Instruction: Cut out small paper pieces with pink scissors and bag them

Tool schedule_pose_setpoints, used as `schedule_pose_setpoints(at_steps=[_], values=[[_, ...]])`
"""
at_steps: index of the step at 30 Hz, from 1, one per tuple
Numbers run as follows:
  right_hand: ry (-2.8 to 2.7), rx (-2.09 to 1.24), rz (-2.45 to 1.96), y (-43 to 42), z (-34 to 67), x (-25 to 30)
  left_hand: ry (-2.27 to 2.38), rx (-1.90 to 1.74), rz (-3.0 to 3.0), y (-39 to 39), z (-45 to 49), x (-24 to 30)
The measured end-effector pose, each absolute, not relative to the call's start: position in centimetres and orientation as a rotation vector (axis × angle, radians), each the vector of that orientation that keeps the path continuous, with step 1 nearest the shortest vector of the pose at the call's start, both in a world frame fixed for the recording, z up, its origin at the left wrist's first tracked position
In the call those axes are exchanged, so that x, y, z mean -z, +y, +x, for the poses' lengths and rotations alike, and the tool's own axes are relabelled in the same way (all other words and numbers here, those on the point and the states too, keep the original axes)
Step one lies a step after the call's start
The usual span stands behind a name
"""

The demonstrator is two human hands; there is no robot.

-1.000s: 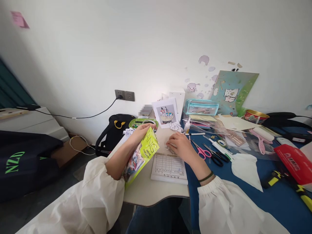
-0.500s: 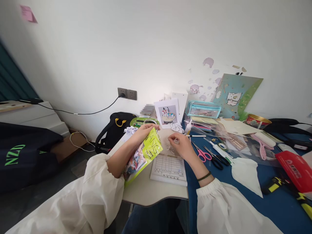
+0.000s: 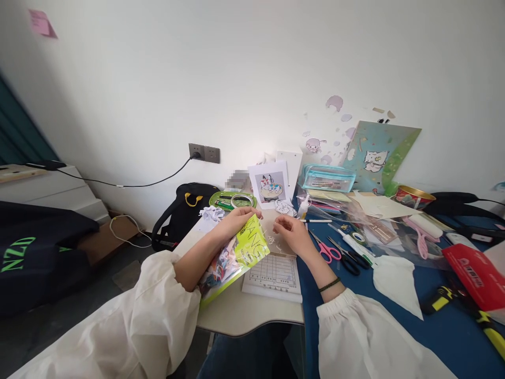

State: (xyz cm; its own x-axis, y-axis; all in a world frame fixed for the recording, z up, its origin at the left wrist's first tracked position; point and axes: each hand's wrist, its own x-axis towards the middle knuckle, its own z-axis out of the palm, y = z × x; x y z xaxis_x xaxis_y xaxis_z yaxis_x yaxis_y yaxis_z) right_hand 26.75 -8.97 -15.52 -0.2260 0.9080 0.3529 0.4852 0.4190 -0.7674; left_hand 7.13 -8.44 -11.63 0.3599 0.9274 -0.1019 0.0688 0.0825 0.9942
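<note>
My left hand (image 3: pixel 235 220) grips the top edge of a yellow-green plastic bag (image 3: pixel 241 252) filled with coloured paper scraps, holding it tilted over the desk. My right hand (image 3: pixel 291 233) hovers just right of the bag's mouth, its fingers pinched together on something too small to make out. Small white paper bits (image 3: pixel 275 241) lie under it on a printed pad (image 3: pixel 271 272).
Pink scissors (image 3: pixel 325 249) and black scissors (image 3: pixel 347 257) lie right of my hand on the blue mat (image 3: pixel 394 321). A cartoon print (image 3: pixel 269 185), green tape tray (image 3: pixel 231 200), teal pencil case (image 3: pixel 326 178) and white tissue (image 3: pixel 396 281) crowd the desk. A black backpack (image 3: pixel 182 211) sits left.
My right hand rose from the pad with its fingers pinched and moved toward the bag's mouth. The left hand tipped the bag slightly to the right.
</note>
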Motion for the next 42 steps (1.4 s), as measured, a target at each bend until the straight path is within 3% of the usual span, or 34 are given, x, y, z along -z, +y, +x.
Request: schedule_pose_setpoints(at_steps=[28, 42], values=[[-1.600, -1.071, -0.976, -8.9, 27.2, 15.5, 0.983, -0.842, 1.341, -8.2, 7.1, 11.9], [-1.666, -0.979, -0.875, -11.0, 25.1, 14.1, 0.870, -0.771, 1.423, -8.3, 7.8, 12.4]])
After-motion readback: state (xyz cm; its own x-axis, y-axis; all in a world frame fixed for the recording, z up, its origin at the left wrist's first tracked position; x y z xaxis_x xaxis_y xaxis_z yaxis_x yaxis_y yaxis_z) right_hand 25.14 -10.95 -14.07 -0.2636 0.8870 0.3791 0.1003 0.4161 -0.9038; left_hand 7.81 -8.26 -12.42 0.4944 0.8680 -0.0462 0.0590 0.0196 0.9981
